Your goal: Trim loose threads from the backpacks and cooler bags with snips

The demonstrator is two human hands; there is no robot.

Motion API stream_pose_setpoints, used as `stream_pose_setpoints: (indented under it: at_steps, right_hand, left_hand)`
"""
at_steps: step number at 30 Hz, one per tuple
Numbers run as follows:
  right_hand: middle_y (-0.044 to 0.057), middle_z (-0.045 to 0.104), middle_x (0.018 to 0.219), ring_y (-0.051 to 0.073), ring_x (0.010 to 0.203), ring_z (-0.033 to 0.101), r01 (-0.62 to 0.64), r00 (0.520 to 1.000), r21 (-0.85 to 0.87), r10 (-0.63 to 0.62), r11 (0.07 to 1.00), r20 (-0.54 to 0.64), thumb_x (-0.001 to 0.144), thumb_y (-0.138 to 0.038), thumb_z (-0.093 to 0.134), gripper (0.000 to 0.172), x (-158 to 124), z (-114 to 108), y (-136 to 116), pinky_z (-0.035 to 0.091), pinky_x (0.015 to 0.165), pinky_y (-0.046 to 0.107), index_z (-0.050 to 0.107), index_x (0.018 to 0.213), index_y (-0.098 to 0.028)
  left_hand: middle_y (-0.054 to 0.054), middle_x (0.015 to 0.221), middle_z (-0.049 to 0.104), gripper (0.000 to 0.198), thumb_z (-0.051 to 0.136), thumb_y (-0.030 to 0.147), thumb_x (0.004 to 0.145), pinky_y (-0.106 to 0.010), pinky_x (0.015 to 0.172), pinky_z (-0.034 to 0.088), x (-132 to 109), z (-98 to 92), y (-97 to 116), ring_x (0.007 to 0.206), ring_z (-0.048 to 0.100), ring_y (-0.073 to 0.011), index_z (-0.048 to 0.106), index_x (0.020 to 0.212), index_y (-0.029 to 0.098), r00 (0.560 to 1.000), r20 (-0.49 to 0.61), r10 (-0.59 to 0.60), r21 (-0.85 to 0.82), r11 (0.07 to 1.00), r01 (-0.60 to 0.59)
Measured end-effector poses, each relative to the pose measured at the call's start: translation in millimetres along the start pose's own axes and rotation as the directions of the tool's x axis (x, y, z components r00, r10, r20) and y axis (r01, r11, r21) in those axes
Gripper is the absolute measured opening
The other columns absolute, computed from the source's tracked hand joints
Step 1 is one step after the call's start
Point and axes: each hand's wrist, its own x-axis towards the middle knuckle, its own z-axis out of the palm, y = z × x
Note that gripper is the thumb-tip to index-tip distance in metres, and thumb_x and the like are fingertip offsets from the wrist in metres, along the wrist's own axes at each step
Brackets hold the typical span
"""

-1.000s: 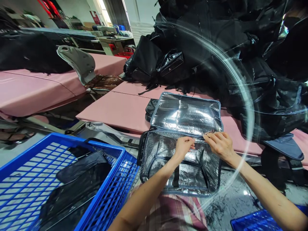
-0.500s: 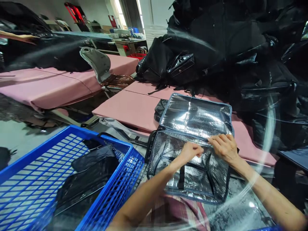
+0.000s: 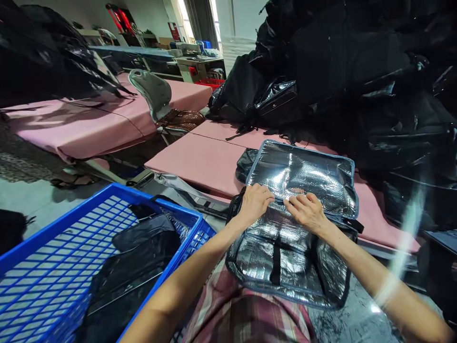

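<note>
An insulated bag (image 3: 257,257) with a shiny silver foil lining lies open before me, partly over the table edge. Its foil-lined lid (image 3: 303,174), bound in blue-grey trim, is folded back on the table. My left hand (image 3: 255,202) pinches the seam between lid and body, near its left end. Closer to the middle, the fingers of my right hand (image 3: 306,212) are closed on that same seam. Inside the body, a black strap (image 3: 276,262) runs across the foil. Both fingertips and the pinched material are partly hidden.
A blue plastic crate (image 3: 112,190) with black bags (image 3: 132,267) inside stands at my left. Black bags are heaped high (image 3: 321,81) on the pink-covered table (image 3: 200,155). Beyond the crate are a grey chair (image 3: 152,93) and another pink table (image 3: 107,128).
My left hand has moved from above the bag's body up and left onto the seam. My right hand has slid left along the seam. The view has shifted slightly.
</note>
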Motion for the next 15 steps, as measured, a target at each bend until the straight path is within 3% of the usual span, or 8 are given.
stream_pose_setpoints:
  at_steps: [3, 6, 8, 11, 15]
  right_hand:
    - [0.001, 0.066, 0.074, 0.015, 0.070, 0.051, -0.139, 0.990, 0.125, 0.142, 0.982, -0.019, 0.089, -0.021, 0.044, 0.019, -1.2, -1.7, -1.4, 0.030, 0.064, 0.030, 0.063, 0.085, -0.021]
    - [0.003, 0.066, 0.082, 0.016, 0.075, 0.054, -0.382, 0.919, 0.315, 0.393, 0.869, 0.029, 0.086, -0.029, 0.051, 0.015, -6.7, -6.0, -5.0, 0.034, 0.064, 0.029, 0.063, 0.088, -0.021]
    - [0.004, 0.065, 0.088, 0.016, 0.079, 0.055, -0.479, 0.871, 0.372, 0.484, 0.795, 0.088, 0.085, -0.031, 0.053, 0.016, -8.9, -7.1, -8.7, 0.036, 0.063, 0.028, 0.064, 0.090, -0.021]
    - [0.003, 0.064, 0.085, 0.016, 0.075, 0.056, -0.528, 0.845, 0.352, 0.519, 0.773, 0.128, 0.084, -0.031, 0.053, 0.016, -7.2, -4.3, -14.7, 0.035, 0.060, 0.027, 0.065, 0.085, -0.022]
    - [0.004, 0.064, 0.085, 0.016, 0.077, 0.056, -0.496, 0.866, 0.323, 0.489, 0.806, 0.109, 0.084, -0.030, 0.053, 0.015, -1.3, 1.6, -19.0, 0.034, 0.060, 0.027, 0.066, 0.083, -0.022]
  left_hand:
    - [-0.004, 0.084, 0.062, 0.017, 0.046, 0.023, 0.087, -0.031, 0.072, 0.035, -12.9, 7.1, -7.0, 0.082, 0.050, -0.0158, 0.063, 0.086, 0.020, 0.990, -0.082, 0.113, -0.023, 0.993, -0.115]
    - [-0.004, 0.083, 0.063, 0.020, 0.042, 0.017, 0.088, -0.031, 0.072, 0.036, -28.0, 16.7, -17.9, 0.080, 0.052, -0.0150, 0.061, 0.093, 0.021, 0.954, -0.148, 0.259, -0.031, 0.963, -0.266]
    - [-0.003, 0.084, 0.065, 0.022, 0.041, 0.015, 0.088, -0.031, 0.072, 0.037, -34.1, 21.8, -24.3, 0.080, 0.054, -0.0149, 0.060, 0.097, 0.021, 0.934, -0.161, 0.318, -0.013, 0.946, -0.324]
    - [-0.004, 0.085, 0.065, 0.021, 0.043, 0.015, 0.088, -0.031, 0.073, 0.037, -36.6, 24.8, -28.9, 0.082, 0.054, -0.0153, 0.059, 0.100, 0.020, 0.921, -0.160, 0.355, 0.023, 0.934, -0.356]
    - [-0.004, 0.085, 0.065, 0.021, 0.042, 0.016, 0.088, -0.031, 0.073, 0.039, -36.1, 23.5, -26.7, 0.082, 0.054, -0.0149, 0.060, 0.099, 0.020, 0.935, -0.149, 0.323, 0.007, 0.945, -0.326]
